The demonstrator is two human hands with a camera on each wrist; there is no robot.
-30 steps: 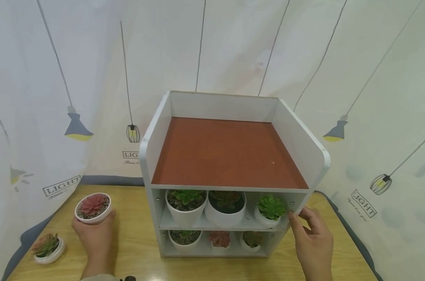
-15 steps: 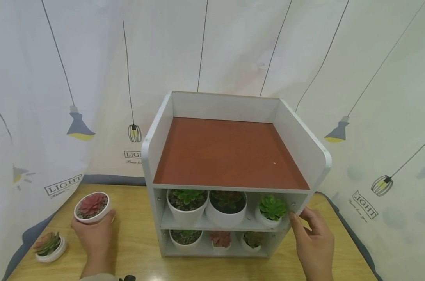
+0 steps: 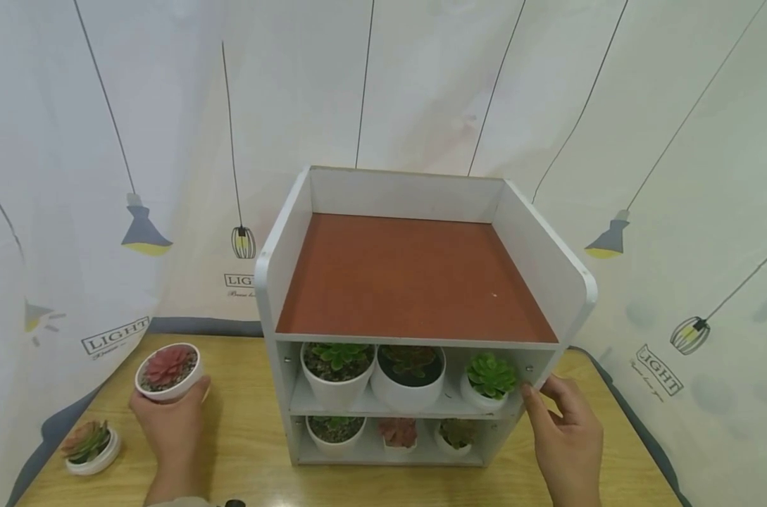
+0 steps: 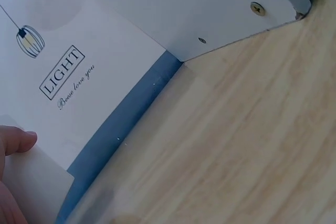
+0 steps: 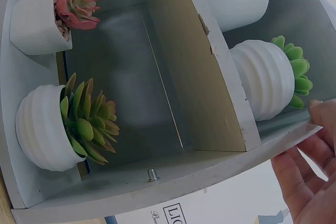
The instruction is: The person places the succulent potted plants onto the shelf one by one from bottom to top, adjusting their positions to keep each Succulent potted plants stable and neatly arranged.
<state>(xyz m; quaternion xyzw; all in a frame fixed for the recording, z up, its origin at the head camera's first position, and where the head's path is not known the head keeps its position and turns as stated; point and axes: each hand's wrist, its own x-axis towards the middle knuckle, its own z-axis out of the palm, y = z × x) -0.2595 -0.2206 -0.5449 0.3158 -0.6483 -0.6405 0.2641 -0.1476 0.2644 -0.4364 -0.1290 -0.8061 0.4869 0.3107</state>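
Observation:
At the left of the head view, my left hand [image 3: 170, 426] grips a round white pot [image 3: 189, 381] with a red succulent [image 3: 170, 363] in pebbles. In the left wrist view, the thumb lies against the white pot [image 4: 39, 187]; whether its base touches the table cannot be told. My right hand [image 3: 567, 436] pinches the front edge of the right side panel of a white shelf unit [image 3: 541, 246]. Thumb inside and fingers outside show in the right wrist view. Beside that thumb, a green succulent [image 3: 491, 374] in a ribbed white pot [image 5: 265, 80] stands on the middle shelf.
Two larger potted plants share the middle shelf [image 3: 449, 401]; several smaller ones fill the bottom shelf [image 3: 421, 458]. The unit has a brown top board [image 3: 415, 278]. A small succulent [image 3: 86, 442] stands near the wooden table's [image 3: 244, 422] left edge. A printed curtain [image 3: 421, 84] hangs behind.

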